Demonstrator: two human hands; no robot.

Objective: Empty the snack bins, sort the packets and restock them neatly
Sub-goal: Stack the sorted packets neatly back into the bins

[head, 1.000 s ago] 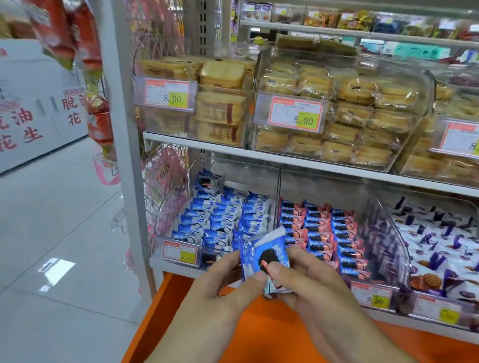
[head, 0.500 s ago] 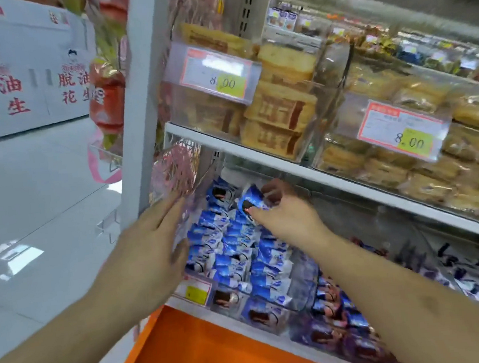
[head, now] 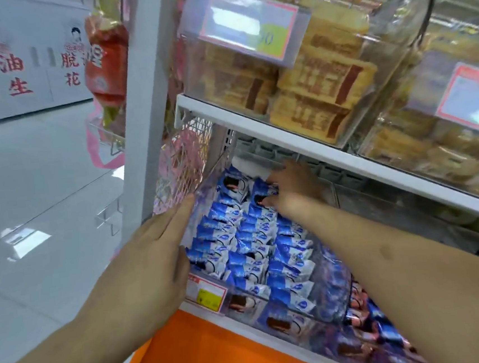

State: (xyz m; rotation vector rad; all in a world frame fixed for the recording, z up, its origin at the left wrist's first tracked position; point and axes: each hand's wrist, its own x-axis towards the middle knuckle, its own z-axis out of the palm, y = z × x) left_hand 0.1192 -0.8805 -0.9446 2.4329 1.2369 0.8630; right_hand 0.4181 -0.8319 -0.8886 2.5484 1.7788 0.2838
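**Inspector:** Head view, the only 1. The left hand (head: pixel 148 254) lies flat against the outer left wall of the clear bin (head: pixel 203 184), fingers straight and together, holding nothing. The right hand (head: pixel 288 185) is deep at the back of that bin, under the shelf (head: pixel 302 143), fingertips curled down onto a blue packet (head: pixel 260 192) in the rear row.

**Clerk:** Is that packet gripped or only touched?

**Inspector:** It looks pinched between thumb and fingers; the thumb is partly hidden, so I mark that as likely, not certain. The other packets (head: pixel 247 248) stand in about 3 rows, front to back, filling the bin.

**Clerk:** What does the step call for?

**Inspector:** In my judgement this is restocking. Seat the packet upright, in line with its row, face matching its neighbours. Keep the left palm bracing the wall so the bin does not slide. Withdraw low and slowly; the shelf edge is close above the wrist, and a brushed sleeve of packets would topple the row.
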